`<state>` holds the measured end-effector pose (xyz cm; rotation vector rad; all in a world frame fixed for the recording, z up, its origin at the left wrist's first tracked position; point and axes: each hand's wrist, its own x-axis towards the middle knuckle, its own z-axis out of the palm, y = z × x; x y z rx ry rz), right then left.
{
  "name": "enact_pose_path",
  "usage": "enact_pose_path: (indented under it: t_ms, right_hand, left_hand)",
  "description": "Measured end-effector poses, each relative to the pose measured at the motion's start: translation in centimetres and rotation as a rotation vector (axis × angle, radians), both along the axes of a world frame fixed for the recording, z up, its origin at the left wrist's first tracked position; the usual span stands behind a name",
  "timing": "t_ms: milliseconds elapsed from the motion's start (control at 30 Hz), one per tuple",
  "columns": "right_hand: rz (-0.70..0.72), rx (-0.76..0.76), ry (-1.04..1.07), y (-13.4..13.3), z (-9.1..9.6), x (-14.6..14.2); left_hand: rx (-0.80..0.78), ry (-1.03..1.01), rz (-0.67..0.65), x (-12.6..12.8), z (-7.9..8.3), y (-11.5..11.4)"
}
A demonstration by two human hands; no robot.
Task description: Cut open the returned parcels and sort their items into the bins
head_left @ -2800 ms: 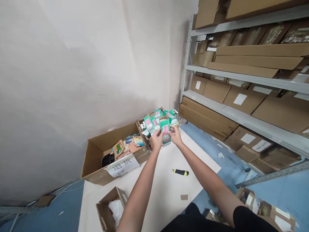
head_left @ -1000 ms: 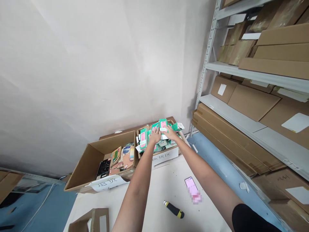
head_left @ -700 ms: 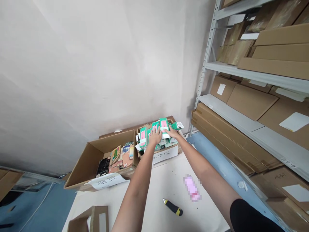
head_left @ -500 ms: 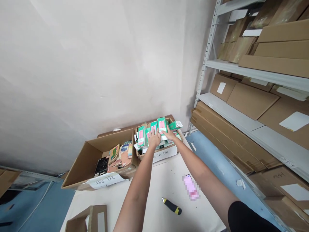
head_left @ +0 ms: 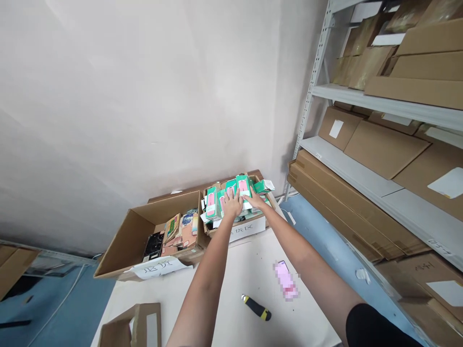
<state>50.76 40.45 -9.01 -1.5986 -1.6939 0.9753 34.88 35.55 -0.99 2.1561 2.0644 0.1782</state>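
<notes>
A cardboard box (head_left: 204, 236) against the wall is packed with several small green cartons that have pink fronts. My left hand (head_left: 232, 206) lies on the cartons with its fingers spread, and a green carton (head_left: 211, 201) leans to its left. My right hand (head_left: 256, 199) holds another green carton (head_left: 243, 184) by its right edge, thumb across the front and fingers along the side. A further green carton (head_left: 263, 186) pokes out over the box's right rim. A white paper label with handwriting (head_left: 247, 230) hangs on the box's front.
To the left, a larger open cardboard box (head_left: 119, 241) contains packaged goods. On the white table (head_left: 217, 313) lie a black-and-yellow tool handle (head_left: 256, 307) and a blurred pink phone-like item (head_left: 285, 280). A small carton (head_left: 146, 325) stands in front. Metal shelving (head_left: 361, 159) with boxes lines the right.
The view has shifted slightly. My left hand's fingers look more spread over the cartons, while my right hand stays at the same carton.
</notes>
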Motion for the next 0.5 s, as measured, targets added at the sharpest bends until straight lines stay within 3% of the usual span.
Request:
enact_pose_path:
  t_ms: [100,200,300,400,500]
  right_hand:
    - [0.009,-0.043,-0.026,0.0,-0.8,-0.1]
    - [0.011,-0.040,-0.046,-0.2,-1.2,-0.4]
    - [0.007,-0.049,-0.118,-0.2,-0.4,-0.3]
    - [-0.007,0.030,-0.262,0.5,1.8,0.7]
    - [-0.163,0.179,-0.334,2.1,4.0,3.2]
  left_hand:
    - [0.052,-0.008,0.024,0.3,-1.8,-0.5]
    - [0.064,-0.008,0.045,0.4,-2.4,-0.8]
    - [0.036,-0.008,0.035,0.1,-1.4,-0.4]
    - [0.015,-0.006,-0.025,-0.1,0.0,0.3]
    - [0.027,0.022,-0.050,0.4,0.7,0.6]
